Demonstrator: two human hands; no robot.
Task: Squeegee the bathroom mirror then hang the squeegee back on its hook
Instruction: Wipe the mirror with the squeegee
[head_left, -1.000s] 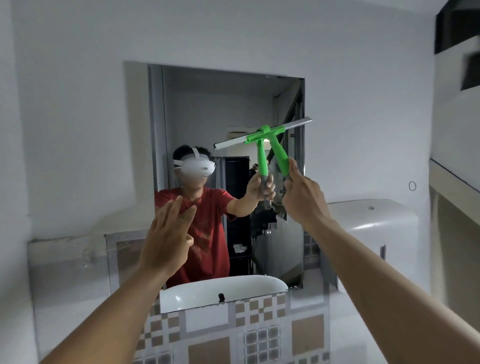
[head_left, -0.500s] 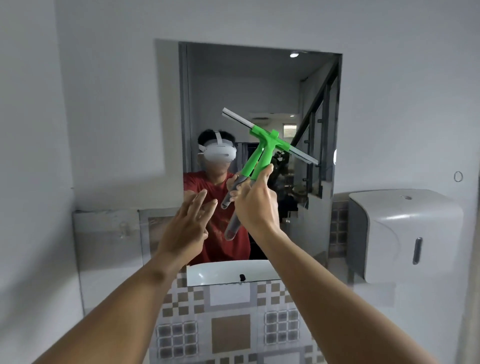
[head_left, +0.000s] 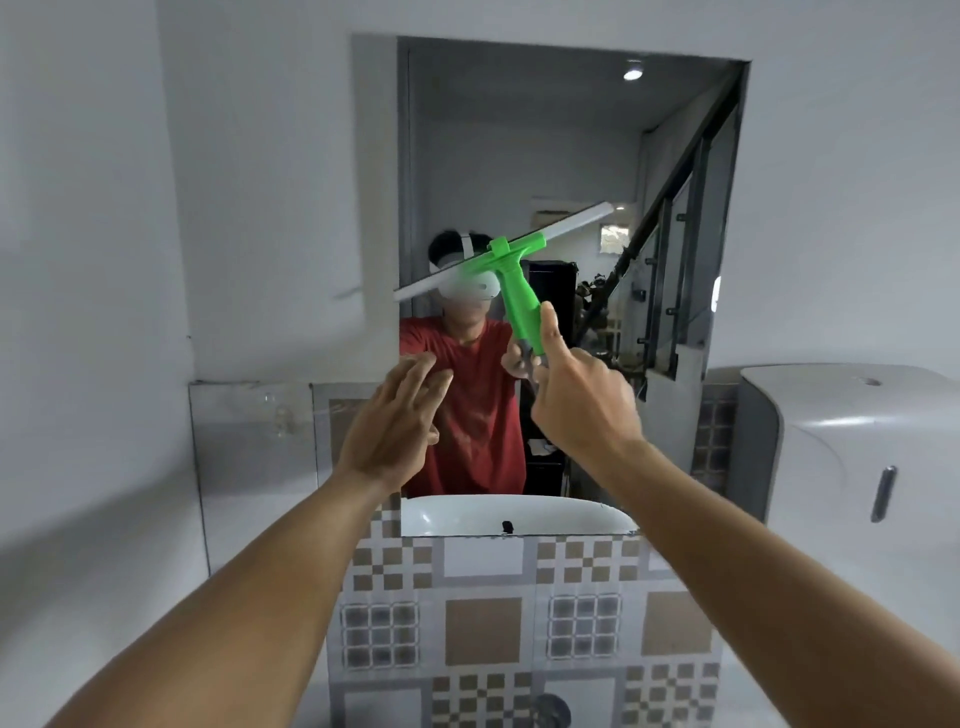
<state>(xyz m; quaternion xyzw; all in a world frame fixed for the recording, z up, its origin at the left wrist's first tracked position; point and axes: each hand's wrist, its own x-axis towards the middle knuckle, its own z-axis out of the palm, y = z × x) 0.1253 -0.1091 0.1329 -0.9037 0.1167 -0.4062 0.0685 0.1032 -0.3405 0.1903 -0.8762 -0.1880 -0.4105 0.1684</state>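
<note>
The wall mirror (head_left: 571, 145) fills the upper middle of the head view and reflects a person in a red shirt. My right hand (head_left: 582, 410) is shut on the handle of a green squeegee (head_left: 519, 291), index finger stretched up along it. Its white blade (head_left: 571, 221) lies against the glass, tilted with the right end high and the left end reaching past the mirror's left edge. My left hand (head_left: 400, 421) hovers open near the mirror's lower left, fingers spread, holding nothing. No hook is visible.
A white paper-towel dispenser (head_left: 841, 447) is mounted on the wall at the right. Below the mirror runs a patterned tile panel (head_left: 519, 623). A glossy grey wall panel (head_left: 249, 457) sits at the left. The sink shows only as a reflection.
The squeegee has moved left across the mirror and its blade tilt has flipped, now right end high. The view has shifted closer to the mirror; my left hand stays open.
</note>
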